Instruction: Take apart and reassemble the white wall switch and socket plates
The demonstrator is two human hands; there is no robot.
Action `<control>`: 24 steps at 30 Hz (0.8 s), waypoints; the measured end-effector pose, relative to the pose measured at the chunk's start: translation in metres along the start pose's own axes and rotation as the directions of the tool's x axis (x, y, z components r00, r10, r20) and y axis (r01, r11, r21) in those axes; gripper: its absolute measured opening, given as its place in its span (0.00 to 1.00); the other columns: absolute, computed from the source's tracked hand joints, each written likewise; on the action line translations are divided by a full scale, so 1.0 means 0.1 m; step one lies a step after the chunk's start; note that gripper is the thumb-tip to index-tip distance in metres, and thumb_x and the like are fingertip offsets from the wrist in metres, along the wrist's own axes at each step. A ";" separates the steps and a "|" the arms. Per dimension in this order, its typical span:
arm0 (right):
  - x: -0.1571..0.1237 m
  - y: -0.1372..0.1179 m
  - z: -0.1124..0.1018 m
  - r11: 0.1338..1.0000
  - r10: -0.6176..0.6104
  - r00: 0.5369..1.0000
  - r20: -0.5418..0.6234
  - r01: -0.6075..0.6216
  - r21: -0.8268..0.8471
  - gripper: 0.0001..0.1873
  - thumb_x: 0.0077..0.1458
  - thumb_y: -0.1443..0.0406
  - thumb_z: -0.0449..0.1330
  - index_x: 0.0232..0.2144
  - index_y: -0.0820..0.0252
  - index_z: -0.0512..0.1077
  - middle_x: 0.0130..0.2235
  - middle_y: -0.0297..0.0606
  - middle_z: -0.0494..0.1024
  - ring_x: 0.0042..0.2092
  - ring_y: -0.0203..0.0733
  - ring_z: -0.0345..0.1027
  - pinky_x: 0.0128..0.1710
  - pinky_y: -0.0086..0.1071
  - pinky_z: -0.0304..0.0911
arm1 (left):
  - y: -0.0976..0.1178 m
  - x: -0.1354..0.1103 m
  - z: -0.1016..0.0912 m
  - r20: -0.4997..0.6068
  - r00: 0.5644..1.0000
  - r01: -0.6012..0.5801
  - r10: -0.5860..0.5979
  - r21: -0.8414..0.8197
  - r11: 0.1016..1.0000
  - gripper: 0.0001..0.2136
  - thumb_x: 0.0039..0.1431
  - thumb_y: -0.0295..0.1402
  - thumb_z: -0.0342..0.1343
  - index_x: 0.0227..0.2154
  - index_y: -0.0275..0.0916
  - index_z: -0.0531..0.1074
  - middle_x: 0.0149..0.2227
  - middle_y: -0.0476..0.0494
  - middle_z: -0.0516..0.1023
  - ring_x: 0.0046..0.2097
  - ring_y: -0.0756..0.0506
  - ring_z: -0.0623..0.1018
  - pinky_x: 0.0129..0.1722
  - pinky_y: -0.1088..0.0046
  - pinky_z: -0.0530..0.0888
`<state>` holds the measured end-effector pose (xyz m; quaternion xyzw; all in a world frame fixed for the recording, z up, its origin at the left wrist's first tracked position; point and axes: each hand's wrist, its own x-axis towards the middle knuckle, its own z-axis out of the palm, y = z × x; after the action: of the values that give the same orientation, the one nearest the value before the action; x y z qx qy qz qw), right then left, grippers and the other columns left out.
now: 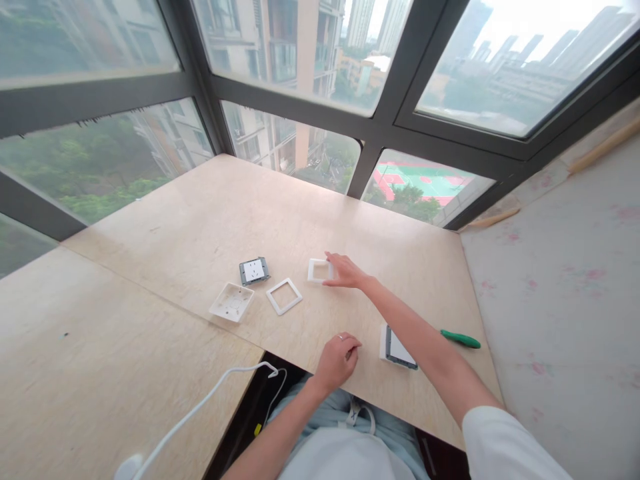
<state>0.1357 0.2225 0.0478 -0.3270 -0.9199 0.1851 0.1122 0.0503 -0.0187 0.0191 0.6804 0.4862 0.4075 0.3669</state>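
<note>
My right hand [345, 271] reaches out over the table, thumb and fingers closed on the right side of a white square frame [320, 281], which looks like a cover for a wall socket. Nearer my body, my left hand [338, 360] rests by the table edge with its fingers curled; whatever may be inside them is hidden. A second white frame [291, 305] lies flat to the left. Behind it is a socket module [253, 270] with a grey mount, and beside that an open white back box [234, 301]. Under my right forearm, partly covered, sits a white box with a grey-edged plate [401, 351].
A green handle [461, 339], perhaps a screwdriver's, lies right of my forearm. A white cable [200, 402] crosses the left tabletop to the dark gap at the front edge. Windows [295, 140] close off the back, and a papered wall [565, 300] the right.
</note>
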 end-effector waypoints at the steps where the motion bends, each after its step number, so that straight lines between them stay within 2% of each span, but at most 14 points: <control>1: -0.07 -0.02 -0.02 1.000 0.003 1.000 -0.030 -0.002 0.008 0.54 0.48 0.47 0.66 0.67 0.64 0.48 0.54 0.58 0.72 0.56 0.62 0.67 0.55 0.56 0.60 | 0.00 0.00 0.00 -0.001 1.000 -0.003 0.003 0.004 1.000 0.11 0.56 0.21 0.51 0.36 0.39 0.76 0.37 0.42 0.79 0.41 0.44 0.77 0.43 0.67 0.74; 6: -0.64 -0.06 -0.22 0.998 0.035 0.985 -0.169 -0.026 0.055 0.55 0.52 0.48 0.65 0.69 0.63 0.41 0.57 0.57 0.70 0.59 0.59 0.65 0.58 0.53 0.61 | -0.03 -0.02 -0.01 0.004 1.000 -0.030 0.030 0.018 0.999 0.11 0.59 0.22 0.50 0.37 0.40 0.75 0.38 0.43 0.79 0.42 0.45 0.77 0.43 0.67 0.74; 13: -1.90 -0.11 -0.53 0.987 0.142 0.943 -0.302 -0.111 0.118 0.56 0.53 0.51 0.65 0.70 0.58 0.36 0.61 0.55 0.68 0.62 0.57 0.63 0.60 0.54 0.60 | -0.05 0.01 -0.04 0.032 0.998 -0.058 0.056 0.054 0.997 0.10 0.62 0.26 0.48 0.38 0.40 0.74 0.39 0.42 0.79 0.42 0.44 0.78 0.43 0.65 0.75; 18: -2.64 -0.28 -0.56 0.966 0.255 0.930 -0.264 -0.230 0.121 0.56 0.54 0.54 0.65 0.71 0.55 0.34 0.61 0.52 0.68 0.62 0.56 0.63 0.59 0.53 0.63 | -0.02 0.04 -0.05 0.032 0.998 -0.050 0.047 0.094 0.994 0.09 0.62 0.29 0.49 0.36 0.41 0.75 0.39 0.42 0.80 0.42 0.44 0.79 0.43 0.65 0.77; 21: -2.89 -0.36 -0.50 0.959 0.281 0.931 -0.234 -0.260 0.114 0.56 0.53 0.55 0.66 0.71 0.55 0.34 0.62 0.52 0.68 0.63 0.57 0.62 0.59 0.54 0.62 | 0.00 0.07 -0.04 0.023 0.999 -0.029 0.027 0.112 0.993 0.08 0.62 0.31 0.51 0.35 0.41 0.76 0.39 0.43 0.80 0.42 0.44 0.80 0.43 0.65 0.77; 24: -3.01 -0.40 -0.42 0.964 0.261 0.939 -0.223 -0.243 0.108 0.55 0.54 0.55 0.65 0.71 0.56 0.35 0.62 0.52 0.67 0.63 0.57 0.61 0.60 0.55 0.61 | 0.05 0.09 -0.01 0.020 0.999 0.025 -0.027 0.111 0.994 0.08 0.61 0.32 0.51 0.36 0.41 0.76 0.38 0.43 0.80 0.41 0.44 0.79 0.42 0.64 0.77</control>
<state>0.3562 0.0114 0.0770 -0.4571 -0.8425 0.1940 0.2088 0.0528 -0.0112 0.0255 0.6976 0.5128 0.3679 0.3391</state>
